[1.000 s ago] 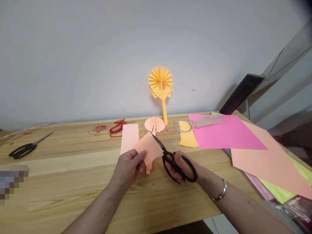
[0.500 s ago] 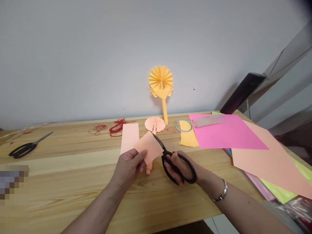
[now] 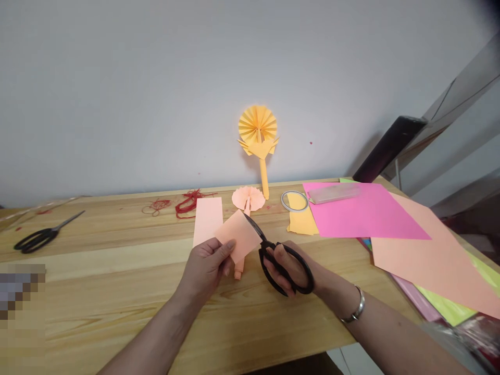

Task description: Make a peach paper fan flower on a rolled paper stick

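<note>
Between thumb and fingers, my left hand (image 3: 211, 260) pinches a small peach paper square (image 3: 239, 234). My right hand (image 3: 287, 268) holds black-handled scissors (image 3: 267, 246), whose blades lie at the square's upper right edge. Partly covered by the square, a peach paper fan on a rolled stick (image 3: 248, 199) lies on the table. Left of it is a peach paper strip (image 3: 208, 219). A yellow paper fan with a heart and handle (image 3: 258, 130) leans on the wall behind.
Red thread (image 3: 189, 204) lies at the back, and a second pair of scissors (image 3: 39, 239) at far left. A tape roll (image 3: 295, 201) rests on yellow paper (image 3: 302, 221). Pink (image 3: 363, 213) and peach sheets (image 3: 425, 250) cover the right side, near a black roll (image 3: 390, 148).
</note>
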`<state>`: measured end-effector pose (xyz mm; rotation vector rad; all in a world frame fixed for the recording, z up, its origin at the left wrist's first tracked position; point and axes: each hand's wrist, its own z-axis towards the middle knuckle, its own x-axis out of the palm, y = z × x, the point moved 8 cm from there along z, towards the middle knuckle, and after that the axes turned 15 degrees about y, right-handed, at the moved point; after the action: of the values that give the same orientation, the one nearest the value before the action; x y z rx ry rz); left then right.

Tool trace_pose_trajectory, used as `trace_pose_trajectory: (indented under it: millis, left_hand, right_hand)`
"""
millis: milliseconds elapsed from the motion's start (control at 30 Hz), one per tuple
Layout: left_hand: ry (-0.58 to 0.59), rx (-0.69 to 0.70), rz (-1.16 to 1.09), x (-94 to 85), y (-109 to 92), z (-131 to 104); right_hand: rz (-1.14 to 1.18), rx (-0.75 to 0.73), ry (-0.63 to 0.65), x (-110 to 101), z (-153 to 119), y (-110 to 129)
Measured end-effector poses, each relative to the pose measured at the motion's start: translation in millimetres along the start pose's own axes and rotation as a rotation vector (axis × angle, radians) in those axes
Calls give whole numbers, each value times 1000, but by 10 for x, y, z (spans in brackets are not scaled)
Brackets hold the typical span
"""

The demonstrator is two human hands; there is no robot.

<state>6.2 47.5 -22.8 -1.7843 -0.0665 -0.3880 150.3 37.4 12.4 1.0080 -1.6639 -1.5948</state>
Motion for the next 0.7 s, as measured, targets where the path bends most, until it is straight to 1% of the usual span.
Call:
trace_pose_trajectory:
  millis: [100,400,600,700]
  left_hand:
    - [5,1,9,9,-9,7]
    - [-31,-7,49,-7,-33,-16]
    - [-50,-17,56,-14,-40,-18]
    - [-42,-21,50,1,-44,-18]
  right_hand:
    - [-10,-18,-8,-4,-4,13]
    - [-31,-2,-37,-25,-4,22]
    - [-36,66,-55,-39,-7,-19]
    - [5,32,-32,-23,-23,-34]
